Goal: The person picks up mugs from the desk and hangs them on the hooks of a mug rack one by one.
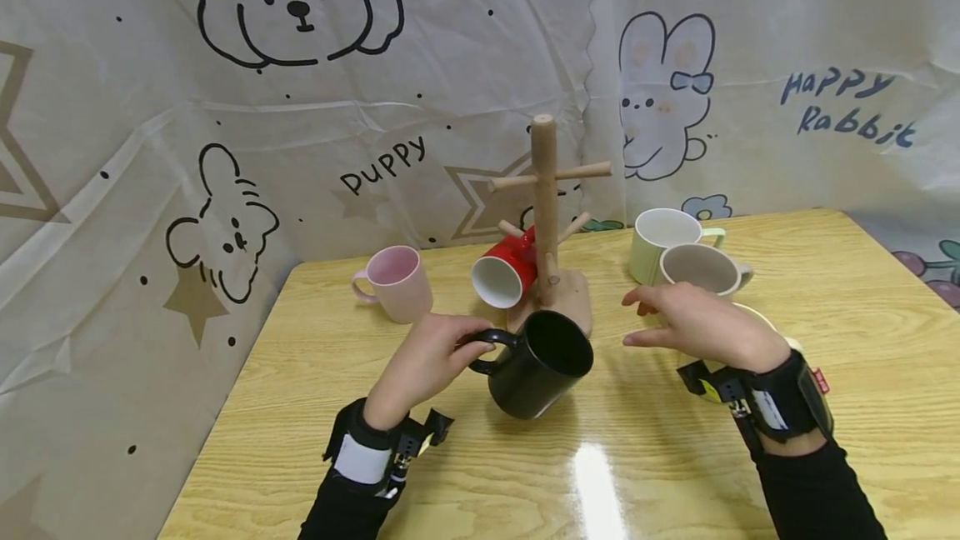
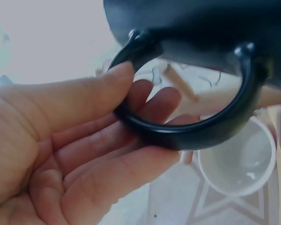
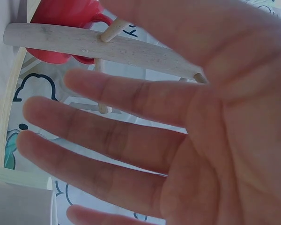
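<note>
My left hand [image 1: 432, 354] pinches the handle of a black mug [image 1: 534, 377], thumb on one side and fingers on the other, as the left wrist view shows. The mug hangs tilted in front of a wooden mug tree [image 1: 545, 215], its mouth turned up to the right. On a lower peg of the tree hangs a red mug [image 1: 504, 270], tipped with its white inside facing forward. My right hand [image 1: 701, 325] holds nothing; its fingers [image 3: 131, 136] are spread in the right wrist view. It hovers just in front of a greyish mug [image 1: 701, 267].
A pink mug [image 1: 405, 290] stands left of the tree. At the right, a pale green mug [image 1: 660, 236] stands behind the greyish one, and another light mug [image 1: 761, 317] is partly hidden by my right hand. A printed cloth [image 1: 465, 65] hangs behind the wooden table [image 1: 315, 440].
</note>
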`<state>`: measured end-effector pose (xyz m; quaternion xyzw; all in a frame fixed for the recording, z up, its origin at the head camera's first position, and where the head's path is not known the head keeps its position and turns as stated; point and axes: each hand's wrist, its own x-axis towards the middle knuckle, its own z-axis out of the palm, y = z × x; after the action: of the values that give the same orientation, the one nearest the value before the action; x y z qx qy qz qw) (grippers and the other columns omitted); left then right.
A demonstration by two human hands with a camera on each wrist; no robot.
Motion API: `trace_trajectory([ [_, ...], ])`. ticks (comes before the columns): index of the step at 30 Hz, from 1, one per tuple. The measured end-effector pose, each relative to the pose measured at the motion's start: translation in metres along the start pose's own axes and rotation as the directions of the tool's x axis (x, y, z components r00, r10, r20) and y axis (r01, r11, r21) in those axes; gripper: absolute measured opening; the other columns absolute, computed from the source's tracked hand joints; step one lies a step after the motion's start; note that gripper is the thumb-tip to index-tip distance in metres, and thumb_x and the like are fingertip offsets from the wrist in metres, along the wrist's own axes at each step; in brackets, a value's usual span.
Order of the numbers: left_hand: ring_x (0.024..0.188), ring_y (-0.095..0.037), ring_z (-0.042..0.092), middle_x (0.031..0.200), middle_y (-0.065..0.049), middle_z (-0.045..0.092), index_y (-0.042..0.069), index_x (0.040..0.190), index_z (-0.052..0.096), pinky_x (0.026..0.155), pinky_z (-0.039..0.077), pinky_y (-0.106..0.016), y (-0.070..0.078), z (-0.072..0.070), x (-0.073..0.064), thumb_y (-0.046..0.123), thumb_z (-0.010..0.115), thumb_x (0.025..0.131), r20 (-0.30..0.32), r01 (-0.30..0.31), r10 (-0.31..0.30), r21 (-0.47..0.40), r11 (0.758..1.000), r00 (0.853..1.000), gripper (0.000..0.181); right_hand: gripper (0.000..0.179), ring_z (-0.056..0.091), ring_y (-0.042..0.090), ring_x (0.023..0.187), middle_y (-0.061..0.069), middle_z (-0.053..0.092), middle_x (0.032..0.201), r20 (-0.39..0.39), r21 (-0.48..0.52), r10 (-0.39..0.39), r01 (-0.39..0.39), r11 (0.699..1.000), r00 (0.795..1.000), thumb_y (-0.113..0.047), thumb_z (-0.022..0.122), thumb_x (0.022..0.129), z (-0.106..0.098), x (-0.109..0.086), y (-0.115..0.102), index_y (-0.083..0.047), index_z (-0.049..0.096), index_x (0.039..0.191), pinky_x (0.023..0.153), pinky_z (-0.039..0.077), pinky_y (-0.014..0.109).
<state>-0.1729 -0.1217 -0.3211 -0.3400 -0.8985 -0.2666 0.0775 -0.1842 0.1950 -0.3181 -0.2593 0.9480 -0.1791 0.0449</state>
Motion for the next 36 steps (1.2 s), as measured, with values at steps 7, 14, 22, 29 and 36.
trace_trajectory([
  [7,0.058,-0.007,0.043,0.065,0.004,0.053,0.009,0.086,0.065,0.052,0.038,-0.022,0.011,0.007,0.002,0.016,0.061,0.081,-0.015,0.018,-0.018,0.017,1.0,1.0,0.01,0.052,0.059,0.02,0.087,0.01,0.066,0.098,-0.015,-0.008,-0.005,0.005,1.0,1.0,-0.044,0.061,0.077,0.001,0.0,0.001,-0.004,0.057,0.11,0.074,0.051,0.04],
  [14,0.063,-0.008,0.054,0.072,-0.004,0.062,0.007,0.082,0.062,0.058,0.048,-0.024,0.012,0.01,0.003,0.013,0.054,0.086,0.129,0.145,-0.123,-0.18,0.973,0.984,0.011,0.051,0.059,0.021,0.087,0.011,0.065,0.099,0.002,0.0,0.009,-0.009,1.0,1.0,-0.044,0.06,0.078,0.001,0.001,0.0,-0.004,0.057,0.11,0.074,0.051,0.041],
  [22,0.069,-0.02,0.062,0.081,-0.013,0.065,0.001,0.087,0.063,0.061,0.053,-0.026,0.006,0.014,0.006,0.014,0.051,0.088,0.327,0.349,-0.211,-0.453,0.82,0.921,0.018,0.04,0.059,0.025,0.086,0.018,0.064,0.099,-0.122,-0.013,0.024,-0.026,1.0,0.992,-0.031,0.056,0.085,-0.002,0.0,-0.007,0.001,0.057,0.109,0.074,0.051,0.043],
  [29,0.068,-0.016,0.061,0.083,-0.014,0.066,0.0,0.089,0.063,0.062,0.052,-0.025,0.007,0.011,0.006,0.013,0.05,0.088,0.317,0.335,-0.2,-0.457,0.824,0.927,0.018,0.073,0.024,0.034,0.129,0.021,0.019,0.146,-0.251,0.738,0.281,-0.005,0.674,0.926,-0.033,0.05,0.088,-0.005,-0.008,-0.042,-0.003,0.012,0.143,0.102,0.025,0.057],
  [36,0.069,-0.014,0.061,0.084,-0.014,0.066,-0.001,0.09,0.062,0.061,0.052,-0.025,0.005,0.011,0.007,0.013,0.049,0.089,0.307,0.315,-0.186,-0.453,0.834,0.933,0.019,0.087,0.018,0.042,0.128,0.031,0.006,0.145,0.106,0.929,0.216,-0.175,0.327,0.97,-0.032,0.054,0.085,0.039,-0.013,-0.053,0.001,-0.003,0.141,0.098,0.025,0.065],
])
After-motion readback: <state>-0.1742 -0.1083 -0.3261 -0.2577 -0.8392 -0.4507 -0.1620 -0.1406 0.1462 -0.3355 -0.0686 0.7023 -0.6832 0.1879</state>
